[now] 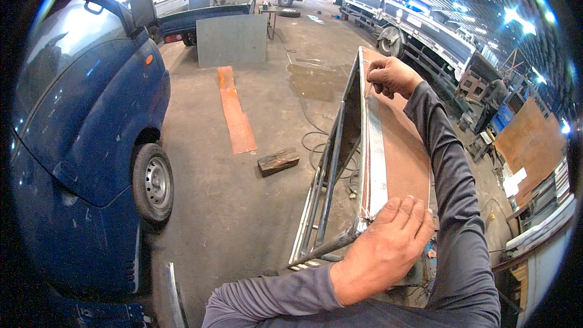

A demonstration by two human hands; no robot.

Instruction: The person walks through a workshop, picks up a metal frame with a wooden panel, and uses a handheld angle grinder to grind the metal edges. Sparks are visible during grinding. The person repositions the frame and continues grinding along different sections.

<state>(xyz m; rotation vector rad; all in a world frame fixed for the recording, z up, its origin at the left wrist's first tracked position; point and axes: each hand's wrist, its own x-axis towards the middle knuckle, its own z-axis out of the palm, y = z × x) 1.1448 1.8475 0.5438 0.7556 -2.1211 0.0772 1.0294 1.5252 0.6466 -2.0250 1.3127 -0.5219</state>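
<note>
A rust-brown sheet lies on a metal stand, with a silver strip along its left side. My left hand rests over the near end of the strip and sheet, its fingers out and slightly curved. At the far end, my right hand pinches a small thin tool against the strip's edge; its tip is too small to make out.
A blue vehicle stands left. An orange strip, a wood block and cables lie on the floor. A grey panel stands behind. Trucks, a person and leaning sheets are at right.
</note>
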